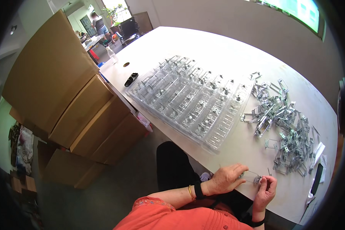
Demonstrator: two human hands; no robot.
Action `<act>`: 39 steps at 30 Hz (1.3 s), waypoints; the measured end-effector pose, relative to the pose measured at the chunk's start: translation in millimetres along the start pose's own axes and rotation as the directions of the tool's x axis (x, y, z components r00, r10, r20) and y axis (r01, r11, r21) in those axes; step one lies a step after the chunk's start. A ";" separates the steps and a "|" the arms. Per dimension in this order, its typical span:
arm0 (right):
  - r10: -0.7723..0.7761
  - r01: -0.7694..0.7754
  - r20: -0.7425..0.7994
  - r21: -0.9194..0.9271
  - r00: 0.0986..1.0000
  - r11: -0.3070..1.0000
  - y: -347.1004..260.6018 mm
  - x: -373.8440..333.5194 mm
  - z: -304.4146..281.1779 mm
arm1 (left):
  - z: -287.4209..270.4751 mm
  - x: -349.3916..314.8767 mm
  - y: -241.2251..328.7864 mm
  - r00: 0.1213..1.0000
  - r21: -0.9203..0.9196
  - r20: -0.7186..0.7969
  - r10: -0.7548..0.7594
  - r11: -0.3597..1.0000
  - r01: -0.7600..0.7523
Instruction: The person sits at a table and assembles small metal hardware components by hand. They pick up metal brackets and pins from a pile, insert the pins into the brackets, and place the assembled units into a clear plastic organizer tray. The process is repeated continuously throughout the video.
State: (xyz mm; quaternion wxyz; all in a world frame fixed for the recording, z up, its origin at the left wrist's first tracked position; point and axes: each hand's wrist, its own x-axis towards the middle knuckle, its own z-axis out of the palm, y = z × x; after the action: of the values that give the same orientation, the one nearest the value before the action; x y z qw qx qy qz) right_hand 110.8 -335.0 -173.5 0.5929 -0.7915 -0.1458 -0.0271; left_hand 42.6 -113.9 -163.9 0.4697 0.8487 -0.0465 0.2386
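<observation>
At the table's near edge, a small metal bracket with thin parallel rods stretches between my hands. My left hand is closed on its left end, with the fingers covering part of it. The thumb and fingertips of my right hand pinch the small plate at its other end. A loose thin metal pin lies just beyond my right hand. Farther off, a heap of similar metal brackets spreads over the right of the table. Left of the heap is a clear plastic compartment tray, stacked on others, with brackets in many compartments.
Tall stacked cardboard boxes stand left of the white table. A clear bottle and a small black object are near its left edge. At the right edge lies a long black object on white wrapping. A person stands far back.
</observation>
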 end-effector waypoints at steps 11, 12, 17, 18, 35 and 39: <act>-0.005 0.004 -0.013 -0.030 1.000 1.000 5.0 0.5 -2.9 | 1.8 -0.9 0.1 1.000 -0.011 -0.006 -0.002 1.000 0.002; -0.009 0.008 -0.012 -0.042 1.000 0.999 6.4 0.6 -3.7 | 2.4 -0.8 -0.2 1.000 -0.009 -0.011 -0.001 1.000 0.001; 0.010 -0.010 -0.017 0.001 1.000 1.000 3.9 -0.4 -3.7 | 5.1 -1.5 -0.6 0.999 0.016 -0.033 -0.020 1.000 0.020; 0.019 -0.019 -0.020 0.014 1.000 1.000 3.9 -0.2 -2.8 | 5.6 -1.9 -0.9 0.999 0.019 -0.040 -0.029 0.999 0.030; 0.045 -0.044 -0.025 0.021 0.999 0.999 -2.1 0.1 -1.6 | 7.7 4.8 -5.9 0.995 0.016 -0.067 -0.073 0.997 0.074; -0.033 0.031 -0.056 -0.040 0.998 0.999 -8.9 -0.3 -4.2 | 8.8 6.5 2.6 0.994 0.070 -0.060 -0.094 0.993 0.098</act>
State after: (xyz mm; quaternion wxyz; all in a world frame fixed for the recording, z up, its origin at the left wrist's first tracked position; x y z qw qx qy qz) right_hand 108.7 -336.7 -164.1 0.5805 -0.7996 -0.1411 -0.0617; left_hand 50.7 -121.6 -162.8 0.4504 0.8594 0.0163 0.2413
